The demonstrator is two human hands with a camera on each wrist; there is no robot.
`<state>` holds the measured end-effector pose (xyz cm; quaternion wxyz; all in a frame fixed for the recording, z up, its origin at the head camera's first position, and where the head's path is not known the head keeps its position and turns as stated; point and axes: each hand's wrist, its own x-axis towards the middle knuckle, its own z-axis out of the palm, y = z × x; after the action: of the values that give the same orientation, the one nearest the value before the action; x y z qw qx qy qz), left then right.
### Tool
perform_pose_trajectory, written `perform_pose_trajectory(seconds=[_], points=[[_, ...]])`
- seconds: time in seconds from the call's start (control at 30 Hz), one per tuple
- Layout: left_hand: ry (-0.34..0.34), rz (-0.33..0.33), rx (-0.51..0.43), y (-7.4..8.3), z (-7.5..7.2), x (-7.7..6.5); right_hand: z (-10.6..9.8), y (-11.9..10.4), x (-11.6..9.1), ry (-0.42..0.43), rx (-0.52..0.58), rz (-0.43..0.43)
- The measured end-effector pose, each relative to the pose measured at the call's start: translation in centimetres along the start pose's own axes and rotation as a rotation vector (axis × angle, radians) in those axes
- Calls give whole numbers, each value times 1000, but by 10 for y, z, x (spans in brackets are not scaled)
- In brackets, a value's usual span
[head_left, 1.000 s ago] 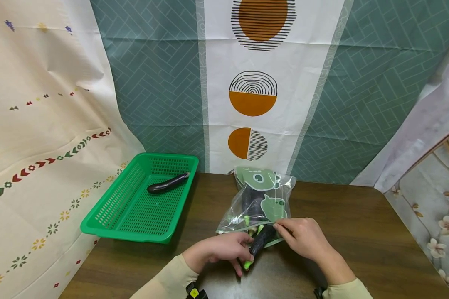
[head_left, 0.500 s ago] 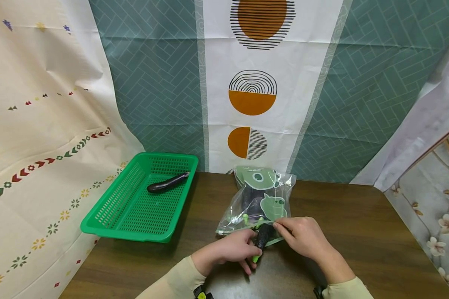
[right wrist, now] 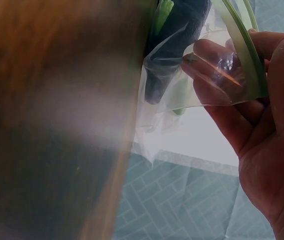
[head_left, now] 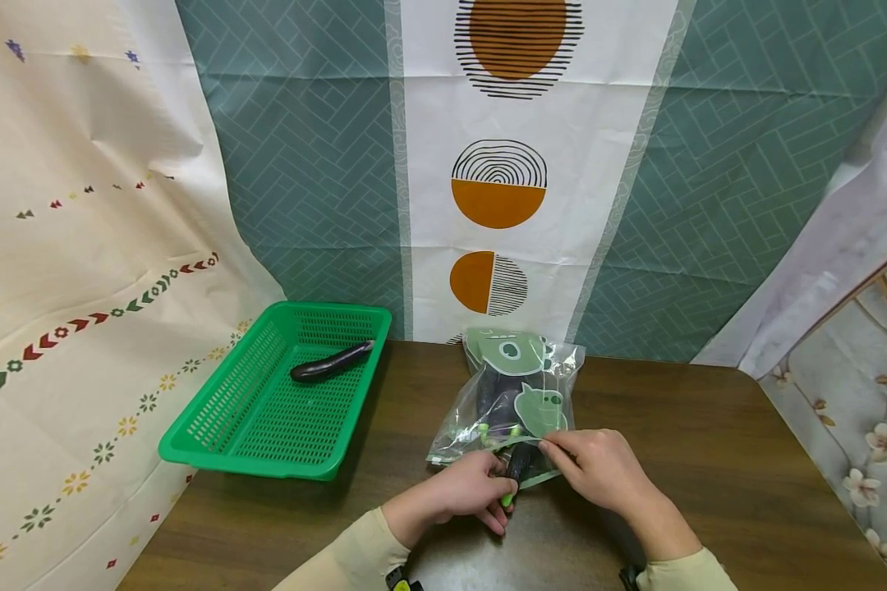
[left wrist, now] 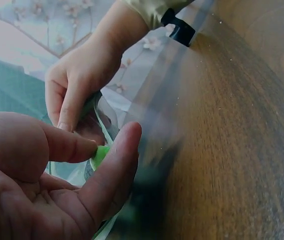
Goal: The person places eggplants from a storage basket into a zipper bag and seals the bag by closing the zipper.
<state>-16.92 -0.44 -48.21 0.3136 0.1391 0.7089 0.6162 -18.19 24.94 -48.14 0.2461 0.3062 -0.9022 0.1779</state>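
Note:
My left hand (head_left: 473, 491) holds a dark eggplant (head_left: 521, 460) by its bright green stem end (left wrist: 100, 156), between thumb and fingers. Most of that eggplant lies inside a clear zip bag (head_left: 458, 423) printed with green cartoon shapes, with only the stem end sticking out at the mouth. More dark eggplants (head_left: 494, 402) with pale green stems show through the plastic. On the other side of the mouth, my right hand (head_left: 602, 469) pinches the bag's green-edged rim. The right wrist view shows this rim (right wrist: 249, 60) between thumb and fingers, some fingers seen through the film.
A green slotted plastic basket (head_left: 291, 423) stands on the left of the brown wooden table (head_left: 680, 443), with one eggplant (head_left: 330, 363) in it. Patterned cloth (head_left: 314, 164) hangs right behind the table, and further cloths border both sides.
My left hand has moved right and slightly forward, sliding the eggplant deeper into the bag, so less of it sticks out. The right hand keeps its place on the rim.

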Motion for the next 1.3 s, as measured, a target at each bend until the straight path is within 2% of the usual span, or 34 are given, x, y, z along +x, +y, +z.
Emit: perform_pose_trajectory(seconds=[0.63,1.03,1.3], points=[[9,38,-92,-2,-3,4,1,1,-1,25,-6,-6],[-2,56,-32,-2,-5,4,2,1,-1,19,-3,1],[35,41,12,-3,-3,5,1,1,-1,11,11,9]])
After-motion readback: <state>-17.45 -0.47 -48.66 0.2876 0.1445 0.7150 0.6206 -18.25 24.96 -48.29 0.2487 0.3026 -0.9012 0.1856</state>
